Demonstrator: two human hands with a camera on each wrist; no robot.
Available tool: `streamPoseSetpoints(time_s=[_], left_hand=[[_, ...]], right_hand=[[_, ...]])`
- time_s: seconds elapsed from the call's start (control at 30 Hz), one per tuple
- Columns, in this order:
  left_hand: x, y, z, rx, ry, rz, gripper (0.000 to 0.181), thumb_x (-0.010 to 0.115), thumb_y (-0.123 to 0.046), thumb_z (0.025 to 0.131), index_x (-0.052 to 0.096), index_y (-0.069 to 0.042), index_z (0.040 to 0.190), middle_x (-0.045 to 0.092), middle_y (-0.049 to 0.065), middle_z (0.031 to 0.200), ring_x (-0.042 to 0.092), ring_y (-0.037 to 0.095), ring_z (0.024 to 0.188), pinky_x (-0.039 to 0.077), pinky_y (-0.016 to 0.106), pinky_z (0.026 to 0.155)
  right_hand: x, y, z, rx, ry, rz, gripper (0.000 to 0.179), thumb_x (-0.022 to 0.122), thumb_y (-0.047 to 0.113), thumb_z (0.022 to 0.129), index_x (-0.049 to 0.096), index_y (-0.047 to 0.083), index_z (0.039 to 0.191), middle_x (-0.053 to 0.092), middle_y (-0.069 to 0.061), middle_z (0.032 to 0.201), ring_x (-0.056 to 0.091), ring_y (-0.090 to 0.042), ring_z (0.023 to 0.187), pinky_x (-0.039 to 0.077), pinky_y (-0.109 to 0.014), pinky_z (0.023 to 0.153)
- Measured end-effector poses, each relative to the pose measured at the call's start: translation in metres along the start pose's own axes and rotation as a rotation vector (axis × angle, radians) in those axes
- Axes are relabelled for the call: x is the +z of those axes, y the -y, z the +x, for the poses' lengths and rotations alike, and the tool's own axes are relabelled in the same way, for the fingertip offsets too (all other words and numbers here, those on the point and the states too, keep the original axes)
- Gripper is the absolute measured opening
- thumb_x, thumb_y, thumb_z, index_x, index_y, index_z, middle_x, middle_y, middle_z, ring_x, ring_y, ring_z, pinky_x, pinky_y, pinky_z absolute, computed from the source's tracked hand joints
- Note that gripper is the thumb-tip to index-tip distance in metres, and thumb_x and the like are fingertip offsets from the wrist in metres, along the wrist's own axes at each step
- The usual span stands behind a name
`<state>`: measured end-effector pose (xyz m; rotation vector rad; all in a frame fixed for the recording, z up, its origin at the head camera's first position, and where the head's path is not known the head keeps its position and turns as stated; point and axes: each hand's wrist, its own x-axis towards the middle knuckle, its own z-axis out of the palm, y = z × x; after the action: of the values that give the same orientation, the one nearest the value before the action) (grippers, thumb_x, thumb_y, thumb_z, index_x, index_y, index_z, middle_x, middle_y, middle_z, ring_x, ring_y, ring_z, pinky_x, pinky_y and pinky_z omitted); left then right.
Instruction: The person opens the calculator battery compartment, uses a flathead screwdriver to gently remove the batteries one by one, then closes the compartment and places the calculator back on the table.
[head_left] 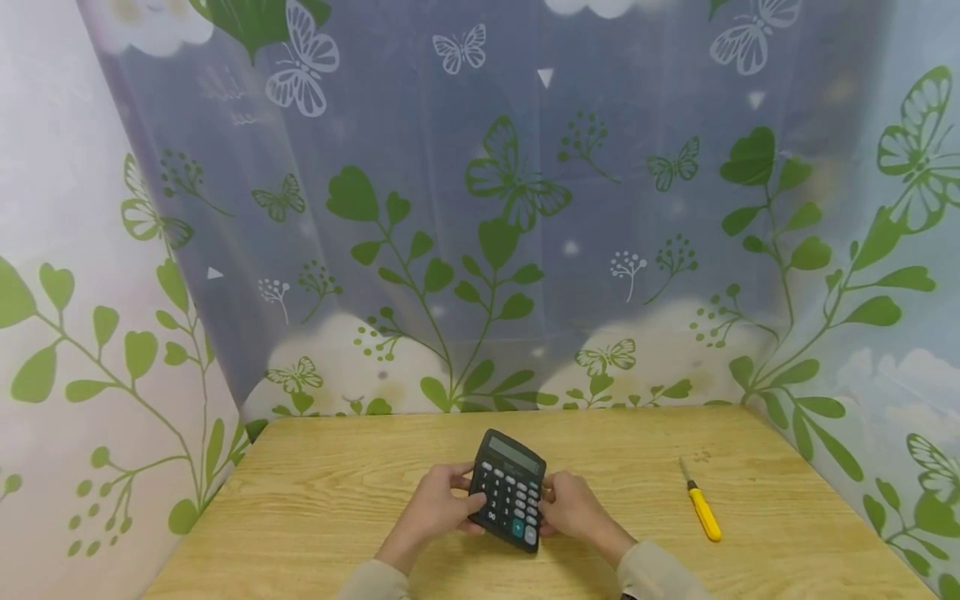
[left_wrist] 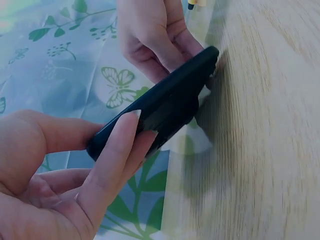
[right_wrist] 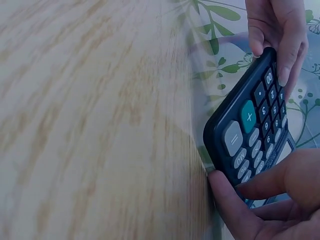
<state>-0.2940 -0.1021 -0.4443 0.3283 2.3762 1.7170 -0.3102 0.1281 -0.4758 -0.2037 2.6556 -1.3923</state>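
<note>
left hand (head_left: pixel 437 502) pinches calculator (head_left: pixel 510 492) left edge, right hand (head_left: pixel 576 506) its right, both closed to its thickness; likely handling step, steady grip probably needed next.

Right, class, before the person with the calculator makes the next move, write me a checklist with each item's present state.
1. Left hand holding the calculator: ok, thumb on the key side, fingers on the back.
2. Right hand supporting the opposite edge: ok, it pinches there.
3. Keys facing the person: ok.
4. Yellow-handled screwdriver on the table: ok, lying beyond the right hand.
5. A hand free to pick it up: not ok, both hold the calculator.
6. Display showing digits: cannot tell, too small to read.
</note>
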Motion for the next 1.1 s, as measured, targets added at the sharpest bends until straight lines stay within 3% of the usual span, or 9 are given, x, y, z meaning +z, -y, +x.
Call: streamPoseSetpoints(time_s=[0.23,0.5,0.7,0.9,1.1], left_hand=[[0.004,-0.005,-0.001,0.067,-0.066,0.049,0.055,0.071,-0.001,0.092,0.053,0.010,0.142,0.069,0.031,0.118,0.076,0.026,0.084,0.068,0.043,0.066],[0.006,-0.009,-0.001,0.085,-0.166,0.064,0.037,0.072,-0.001,0.091,0.066,0.013,0.125,0.073,0.030,0.112,0.077,0.026,0.085,0.068,0.040,0.067],[0.006,-0.010,-0.002,0.074,-0.191,0.074,0.035,0.073,-0.001,0.090,0.068,0.011,0.123,0.074,0.028,0.113,0.078,0.026,0.088,0.067,0.032,0.065],[0.007,-0.011,-0.004,0.098,-0.208,0.111,0.032,0.073,0.000,0.088,0.072,0.007,0.119,0.075,0.026,0.114,0.078,0.027,0.091,0.065,0.024,0.062],[0.010,-0.016,-0.007,0.160,-0.217,0.138,0.027,0.074,0.000,0.087,0.075,0.005,0.114,0.076,0.023,0.111,0.076,0.021,0.083,0.064,0.021,0.060]], right_hand=[[0.000,-0.002,0.000,-0.009,0.014,0.015,0.043,0.059,-0.007,0.095,0.049,-0.025,0.133,0.069,-0.022,0.096,0.074,-0.019,0.072,0.065,-0.026,0.061],[-0.002,-0.001,-0.002,-0.028,-0.009,-0.030,0.044,0.060,0.000,0.096,0.051,-0.024,0.131,0.074,-0.021,0.093,0.074,-0.021,0.066,0.065,-0.031,0.060],[-0.004,0.000,-0.002,-0.045,-0.056,-0.078,0.043,0.062,0.005,0.096,0.056,-0.020,0.130,0.075,-0.016,0.089,0.069,-0.017,0.060,0.060,-0.029,0.054],[-0.005,0.004,-0.002,-0.084,-0.081,-0.029,0.040,0.064,0.009,0.098,0.058,-0.017,0.128,0.074,-0.017,0.097,0.064,-0.014,0.055,0.054,-0.025,0.051],[-0.008,0.013,-0.002,-0.116,-0.102,0.025,0.040,0.066,0.017,0.099,0.062,-0.013,0.125,0.073,-0.025,0.108,0.073,-0.022,0.071,0.064,-0.030,0.060]])
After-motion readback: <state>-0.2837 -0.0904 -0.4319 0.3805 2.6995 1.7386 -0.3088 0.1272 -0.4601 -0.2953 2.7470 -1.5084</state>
